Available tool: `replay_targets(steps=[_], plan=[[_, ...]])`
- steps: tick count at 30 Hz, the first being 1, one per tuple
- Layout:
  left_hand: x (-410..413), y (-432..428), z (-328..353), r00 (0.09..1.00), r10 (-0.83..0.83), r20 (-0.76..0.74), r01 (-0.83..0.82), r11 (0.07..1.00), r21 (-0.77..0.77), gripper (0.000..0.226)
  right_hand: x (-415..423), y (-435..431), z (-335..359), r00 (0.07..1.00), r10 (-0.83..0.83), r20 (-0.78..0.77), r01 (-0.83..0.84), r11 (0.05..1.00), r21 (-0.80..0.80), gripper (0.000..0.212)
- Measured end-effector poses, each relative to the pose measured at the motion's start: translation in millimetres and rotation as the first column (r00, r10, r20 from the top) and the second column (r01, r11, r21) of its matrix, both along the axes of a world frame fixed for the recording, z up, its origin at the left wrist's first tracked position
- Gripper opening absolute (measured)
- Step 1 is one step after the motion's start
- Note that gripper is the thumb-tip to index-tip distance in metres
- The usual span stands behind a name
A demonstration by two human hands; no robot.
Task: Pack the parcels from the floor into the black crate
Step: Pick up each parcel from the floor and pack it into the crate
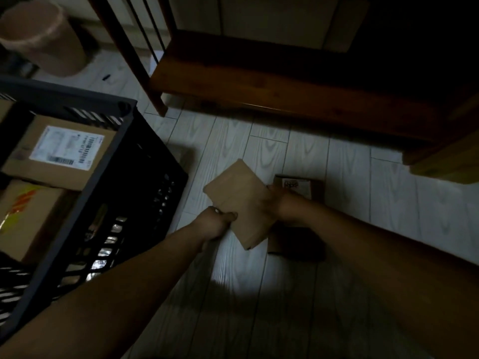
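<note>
We hold a flat, plain brown cardboard parcel [237,200], tilted, just to the right of the black crate [145,177]. Our left hand [219,222] grips its near left edge, and our right hand [281,204] grips its right side, fingers curled round it.

- Plain brown parcel [238,200] between the fingers [228,216].
- Black lattice crate [145,174] left of them.
- Pale grey wood-grain floor [290,154].
- White barcoded label [67,147] on a tan box [20,159].
</note>
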State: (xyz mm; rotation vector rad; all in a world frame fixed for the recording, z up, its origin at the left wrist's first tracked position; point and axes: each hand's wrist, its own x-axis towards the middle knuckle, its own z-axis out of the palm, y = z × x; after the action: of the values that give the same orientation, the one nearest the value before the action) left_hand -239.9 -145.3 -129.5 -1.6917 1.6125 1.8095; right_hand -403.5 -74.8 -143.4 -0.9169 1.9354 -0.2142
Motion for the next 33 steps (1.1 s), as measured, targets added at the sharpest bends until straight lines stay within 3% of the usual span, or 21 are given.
replay_targets(steps=[4, 9, 12, 19, 21, 24, 33], plan=[[-8.8, -1.9, 6.1, 0.98, 0.129, -0.149, -0.108, 0.984, 0.142, 0.037, -3.3, -5.8, 11.3, 0.999, -0.036, 0.024, 0.037, 0.998, -0.045, 0.045], [-24.2, -24.7, 51.2, 0.958, 0.121, -0.259, -0.123, 0.992, 0.007, 0.058, -17.5, -6.0, 66.3, 0.972, -0.223, 0.072, 0.234, 0.94, -0.247, 0.061], [-32.9, -40.8, 82.6, 0.937, 0.003, -0.35, -0.051, 0.99, -0.128, 0.056, -23.0, -10.5, 96.8, 0.928, -0.314, 0.201, 0.371, 0.83, -0.416, 0.053], [-45.3, -59.9, 129.5, 0.778, -0.115, -0.617, -0.11, 0.943, -0.315, 0.041, -16.7, -19.9, 145.5, 0.862, -0.373, 0.344, 0.505, 0.573, -0.645, 0.04], [-43.7, -60.2, 141.2, 0.744, -0.145, -0.652, -0.132, 0.925, -0.357, 0.041, -11.4, -20.5, 153.1, 0.862, -0.378, 0.337, 0.501, 0.533, -0.682, 0.041], [-39.2, -61.0, 154.0, 0.701, -0.2, -0.685, -0.137, 0.904, -0.404, 0.043, -5.0, -21.8, 160.3, 0.866, -0.374, 0.333, 0.49, 0.492, -0.72, 0.059], [-29.6, -68.9, 198.0, 0.671, -0.3, -0.678, -0.143, 0.845, -0.516, 0.072, 7.0, -22.9, 198.4, 0.84, -0.328, 0.432, 0.534, 0.363, -0.764, 0.057]])
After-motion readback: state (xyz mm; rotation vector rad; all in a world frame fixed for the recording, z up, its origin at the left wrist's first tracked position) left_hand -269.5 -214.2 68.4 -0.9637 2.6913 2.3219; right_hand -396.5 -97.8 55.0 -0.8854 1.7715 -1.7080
